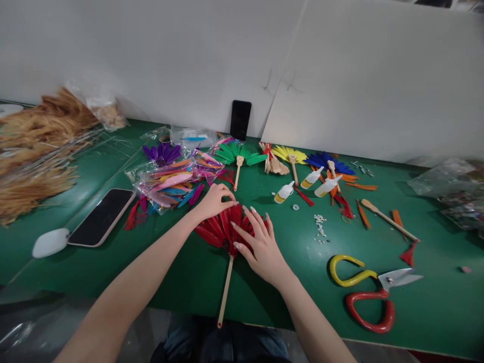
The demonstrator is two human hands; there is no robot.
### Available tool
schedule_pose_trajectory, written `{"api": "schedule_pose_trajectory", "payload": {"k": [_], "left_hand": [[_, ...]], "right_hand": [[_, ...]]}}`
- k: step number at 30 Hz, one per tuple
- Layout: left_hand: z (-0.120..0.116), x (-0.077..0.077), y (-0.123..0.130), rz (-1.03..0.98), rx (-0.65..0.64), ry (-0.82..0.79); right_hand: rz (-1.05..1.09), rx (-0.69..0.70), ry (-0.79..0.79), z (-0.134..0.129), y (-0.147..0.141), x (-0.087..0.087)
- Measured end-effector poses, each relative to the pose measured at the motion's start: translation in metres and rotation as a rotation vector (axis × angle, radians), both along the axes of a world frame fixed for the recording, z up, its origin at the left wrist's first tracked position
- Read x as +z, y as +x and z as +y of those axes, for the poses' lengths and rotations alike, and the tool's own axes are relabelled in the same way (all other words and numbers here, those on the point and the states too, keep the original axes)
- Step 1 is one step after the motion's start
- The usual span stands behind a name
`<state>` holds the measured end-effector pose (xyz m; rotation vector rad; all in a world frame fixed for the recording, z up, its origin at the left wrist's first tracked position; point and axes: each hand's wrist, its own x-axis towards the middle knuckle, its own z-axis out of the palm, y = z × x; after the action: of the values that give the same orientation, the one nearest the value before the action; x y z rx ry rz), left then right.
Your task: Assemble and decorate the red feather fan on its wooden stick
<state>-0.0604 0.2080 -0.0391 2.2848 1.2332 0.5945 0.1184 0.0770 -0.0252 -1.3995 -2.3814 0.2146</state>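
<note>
Right hand (261, 248) on fan (226, 229); bag (138, 175) holds feathers (177, 180)

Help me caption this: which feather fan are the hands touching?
The red fan, touched by the left hand and right hand; the green fan, yellow fan and blue fan lie farther back.

Red feather fan (223, 227), green table (302, 282), yellow-and-red-handled scissors (388, 280)

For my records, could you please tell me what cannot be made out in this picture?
Head view: part of the red feather fan, beneath the right hand.
Head view: label wording on the white bottles, too small.
Head view: right side of plastic bags, cut off by picture edge.
</note>
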Motion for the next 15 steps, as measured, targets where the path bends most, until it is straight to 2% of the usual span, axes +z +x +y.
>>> {"api": "schedule_pose_trajectory", "payload": {"k": [6,10,12,15], "left_hand": [[0.001,0.0,0.001,-0.024,0.045,0.022],[-0.001,0.002,0.003,-0.004,0.019,0.021],[-0.002,0.002,0.004,0.012,-0.006,0.015],[-0.002,0.004,0.003,0.009,0.004,0.011]], "right_hand": [[0.012,-0.004,-0.018,0.0,0.0,0.001],[0.059,-0.01,-0.013,0.001,0.001,0.0],[0.119,-0.058,0.008,0.003,0.003,-0.002],[0.278,-0.204,0.06,0.01,0.011,-0.007]]}}
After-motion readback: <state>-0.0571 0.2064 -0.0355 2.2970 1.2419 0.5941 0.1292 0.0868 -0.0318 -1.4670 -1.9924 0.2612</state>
